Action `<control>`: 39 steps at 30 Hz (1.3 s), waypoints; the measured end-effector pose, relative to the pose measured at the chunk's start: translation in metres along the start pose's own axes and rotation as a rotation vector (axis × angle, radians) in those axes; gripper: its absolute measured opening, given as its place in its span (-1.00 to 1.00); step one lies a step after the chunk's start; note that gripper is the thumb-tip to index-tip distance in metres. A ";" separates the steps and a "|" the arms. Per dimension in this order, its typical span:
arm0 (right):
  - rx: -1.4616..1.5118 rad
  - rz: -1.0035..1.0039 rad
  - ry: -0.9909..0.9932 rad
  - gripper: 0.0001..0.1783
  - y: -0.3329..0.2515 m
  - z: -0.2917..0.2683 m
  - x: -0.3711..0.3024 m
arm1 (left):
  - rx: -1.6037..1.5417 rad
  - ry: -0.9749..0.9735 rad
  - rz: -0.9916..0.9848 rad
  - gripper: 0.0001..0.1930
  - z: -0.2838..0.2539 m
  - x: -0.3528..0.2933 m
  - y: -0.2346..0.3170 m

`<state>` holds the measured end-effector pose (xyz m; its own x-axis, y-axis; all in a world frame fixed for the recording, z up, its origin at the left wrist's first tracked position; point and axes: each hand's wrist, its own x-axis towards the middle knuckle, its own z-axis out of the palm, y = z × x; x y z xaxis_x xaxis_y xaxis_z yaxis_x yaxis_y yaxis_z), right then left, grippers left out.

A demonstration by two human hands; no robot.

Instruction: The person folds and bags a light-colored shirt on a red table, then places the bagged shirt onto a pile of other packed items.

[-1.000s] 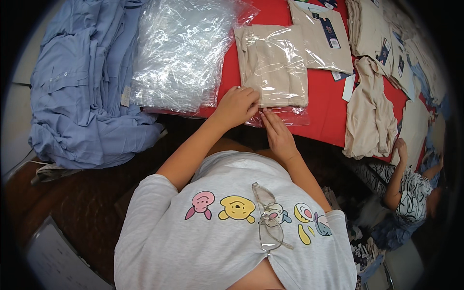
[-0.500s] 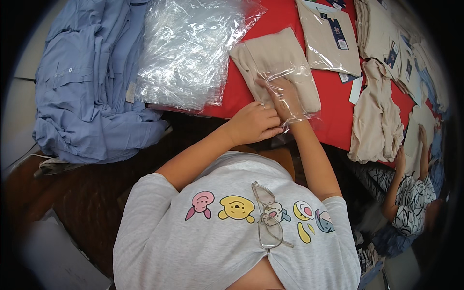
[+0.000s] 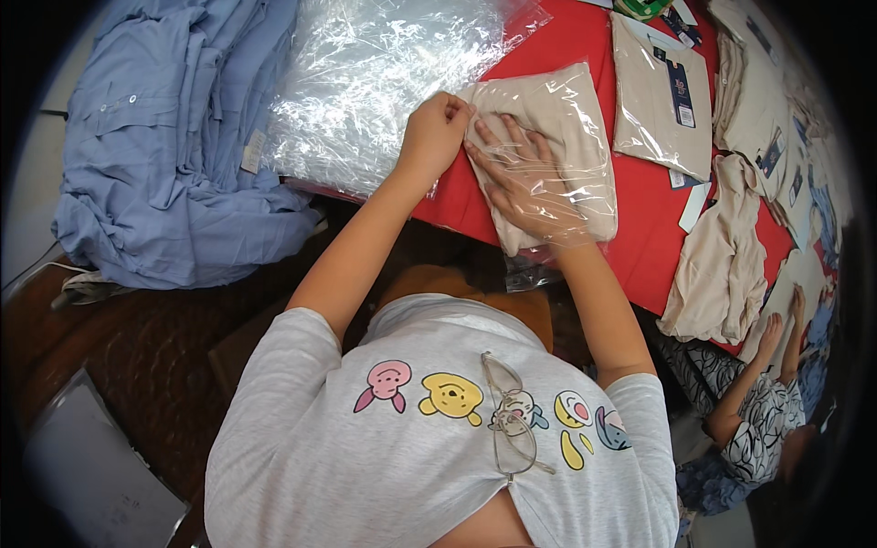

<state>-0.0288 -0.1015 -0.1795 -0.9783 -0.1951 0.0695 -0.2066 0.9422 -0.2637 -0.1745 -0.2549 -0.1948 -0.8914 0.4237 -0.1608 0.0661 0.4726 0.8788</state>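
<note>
Clear plastic wraps the right hand (image 3: pixel 523 178), which lies flat and open-fingered inside the clear bag (image 3: pixel 585 215), pressing down on the folded beige garment (image 3: pixel 557 119) that sits in the bag on the red table (image 3: pixel 644 242). At the bag's left upper corner the left hand (image 3: pixel 434 132) is curled shut, pinching the plastic edge — the two hands nearly touch.

Just to the left lies a loose heap of empty clear bags (image 3: pixel 365 82), crinkled and shiny, and beyond it a pile of blue shirts (image 3: pixel 174 155) spilling off the table's edge. To the right, another bagged beige garment (image 3: pixel 658 91) with a dark hang tag lies flat, and an unbagged beige garment (image 3: pixel 717 265) is crumpled near the table's edge. At the lower right another person's hands (image 3: pixel 781 329) reach toward the table. Folded glasses (image 3: pixel 512 429) hang from the grey shirt's collar.
</note>
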 end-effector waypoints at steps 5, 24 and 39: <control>0.061 -0.046 0.063 -0.35 0.009 0.009 -0.012 | 0.123 0.091 -0.014 -0.65 0.008 0.014 0.005; 0.195 0.254 0.213 -0.27 -0.005 0.016 -0.057 | 0.003 -0.051 0.035 -0.70 0.010 0.038 -0.013; -0.065 0.449 0.196 -0.27 -0.021 0.043 -0.007 | 0.528 -1.039 -0.274 -0.48 -0.010 -0.079 0.032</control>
<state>-0.0185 -0.1321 -0.2157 -0.9481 0.2834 0.1444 0.2422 0.9376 -0.2495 -0.1066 -0.2807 -0.1492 -0.1321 0.5661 -0.8137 0.3232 0.8006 0.5046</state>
